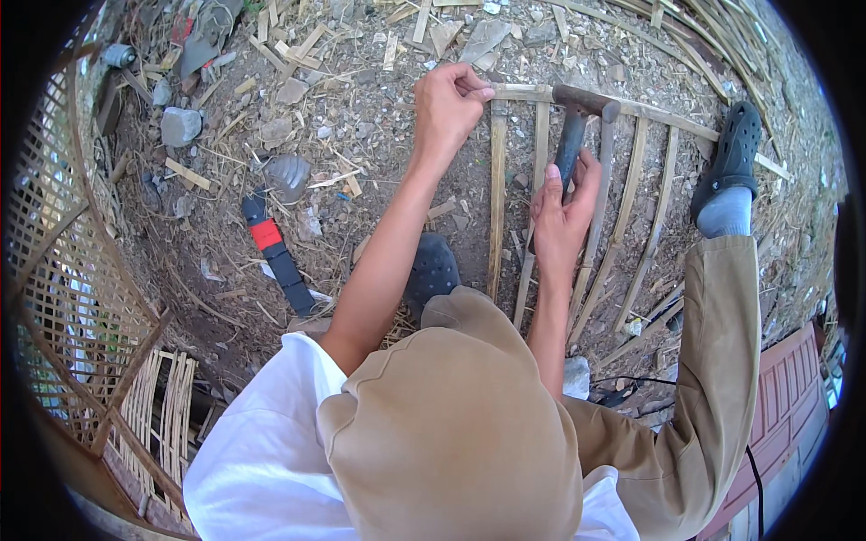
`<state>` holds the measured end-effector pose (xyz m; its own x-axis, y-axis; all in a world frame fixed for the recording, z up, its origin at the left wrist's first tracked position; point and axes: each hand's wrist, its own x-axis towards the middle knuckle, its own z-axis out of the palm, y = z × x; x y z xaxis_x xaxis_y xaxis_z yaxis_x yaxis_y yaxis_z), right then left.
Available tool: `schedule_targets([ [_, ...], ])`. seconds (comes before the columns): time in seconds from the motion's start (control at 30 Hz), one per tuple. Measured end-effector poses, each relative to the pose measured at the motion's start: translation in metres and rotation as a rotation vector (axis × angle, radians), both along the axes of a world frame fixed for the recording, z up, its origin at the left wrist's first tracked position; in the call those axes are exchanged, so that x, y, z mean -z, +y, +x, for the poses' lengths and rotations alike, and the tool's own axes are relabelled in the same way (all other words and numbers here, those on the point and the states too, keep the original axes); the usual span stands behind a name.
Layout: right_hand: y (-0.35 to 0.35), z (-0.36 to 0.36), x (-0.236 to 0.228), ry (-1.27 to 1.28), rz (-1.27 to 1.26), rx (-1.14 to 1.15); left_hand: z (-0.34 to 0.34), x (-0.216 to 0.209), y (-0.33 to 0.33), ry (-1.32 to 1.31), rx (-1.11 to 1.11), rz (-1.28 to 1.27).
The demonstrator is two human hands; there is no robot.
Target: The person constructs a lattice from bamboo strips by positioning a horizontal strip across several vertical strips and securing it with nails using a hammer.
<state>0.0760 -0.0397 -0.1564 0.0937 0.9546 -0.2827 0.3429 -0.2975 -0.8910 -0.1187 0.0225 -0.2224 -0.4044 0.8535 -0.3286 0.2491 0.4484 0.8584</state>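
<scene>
My left hand (451,104) is closed in a pinch at the left end of a pale bamboo strip (523,93). Whatever its fingertips hold is too small or hidden to make out. Several bamboo slats (497,194) run from that crosspiece toward me, forming a ladder-like frame on the ground. In my right hand (564,212) is a hammer (572,140), gripped by its dark handle. Its rusty head appears over the crosspiece, to the right of my left hand; whether it touches the wood I cannot tell.
My shod right foot (735,149) is by the frame's right end, the left shoe (431,270) near its left slats. A dark strap with a red band (267,234) lies left. Stones (180,126) and wood scraps litter the dirt. A woven lattice panel (72,234) stands far left.
</scene>
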Motion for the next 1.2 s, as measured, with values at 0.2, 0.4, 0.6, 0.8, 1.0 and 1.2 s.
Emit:
schedule_targets([
  [0.2,0.005,-0.018,-0.001,-0.352,-0.008,-0.198,-0.003,-0.009,0.008,0.032,0.050,-0.082],
  [0.4,0.009,-0.030,-0.013,-0.479,0.084,-0.271,-0.022,-0.003,0.010,-0.071,0.184,-0.085],
  [0.6,0.005,-0.033,-0.008,-0.440,0.046,-0.240,-0.044,0.004,0.021,0.394,0.419,0.259],
  [0.8,0.004,-0.032,-0.006,-0.413,0.024,-0.231,-0.053,0.002,0.038,0.558,0.730,0.360],
  [1.0,0.003,-0.031,-0.005,-0.405,0.011,-0.223,-0.059,0.009,0.045,0.562,0.853,0.525],
  [1.2,0.002,-0.030,-0.002,-0.409,0.032,-0.230,-0.061,0.017,0.047,0.597,0.908,0.610],
])
